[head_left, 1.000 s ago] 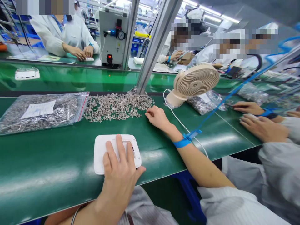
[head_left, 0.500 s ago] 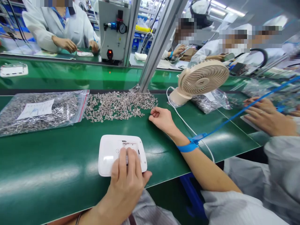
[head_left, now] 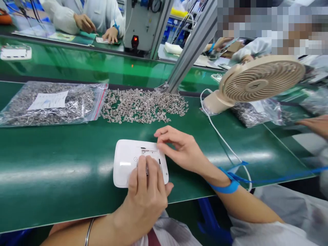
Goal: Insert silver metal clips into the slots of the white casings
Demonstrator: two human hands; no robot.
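A white plastic device housing point(head_left: 125, 171) lies on the green work surface with an opened compartment towards its right side. Over that compartment my left hand point(head_left: 148, 194) is closed on the housing, its fingers on the face and its thumb at the near right edge. Metal contacts show in the part of the compartment that the fingers leave uncovered. My right hand point(head_left: 179, 147), wearing a blue wrist strap point(head_left: 228, 184), is at the housing's far right corner. Its thumb and fingertips are drawn together in a pinch; whatever is between them is too small to make out.
Small metal clips point(head_left: 143, 106) are spread in a pile beyond the housing. Left of them lies a clear bag of metal parts point(head_left: 64, 109). A beige fan point(head_left: 256, 85) with a white cable point(head_left: 222, 143) stands at right, by a metal post point(head_left: 192, 48). Co-workers sit opposite and at right.
My right hand has come from the edge of the clip pile to the housing's far right corner. My left hand stays on the housing. The camera view has shifted.
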